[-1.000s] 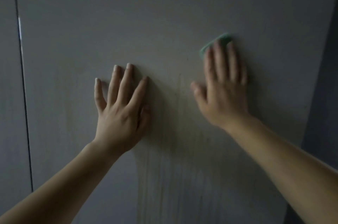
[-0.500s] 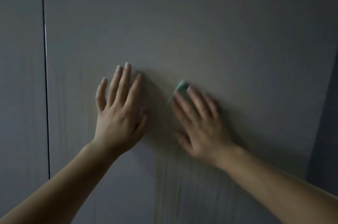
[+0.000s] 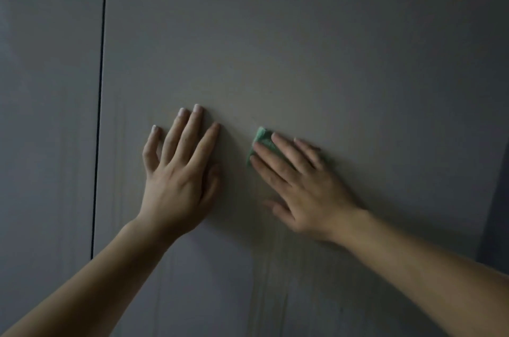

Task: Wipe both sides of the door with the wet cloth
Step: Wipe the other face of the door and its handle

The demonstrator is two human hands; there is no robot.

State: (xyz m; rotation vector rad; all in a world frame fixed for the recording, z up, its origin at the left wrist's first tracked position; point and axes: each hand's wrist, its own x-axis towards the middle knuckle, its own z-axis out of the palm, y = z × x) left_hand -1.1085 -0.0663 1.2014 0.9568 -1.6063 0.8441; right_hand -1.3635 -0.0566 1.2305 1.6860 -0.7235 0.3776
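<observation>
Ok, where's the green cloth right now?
Head view: the green cloth lies flat on the door, just right of centre, pressed under the right hand, beside the left hand.

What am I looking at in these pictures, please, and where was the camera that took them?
There is no machine: these are a person's two bare hands, filmed by one wide-angle camera worn on the head, looking forward and down. The grey surface is a door, dimly lit; a dark gap separates it from another panel on its left. The left hand rests flat on the door, fingers spread. The right hand presses a small green cloth against the door with straight fingers; only the cloth's edge shows past the fingertips.
</observation>
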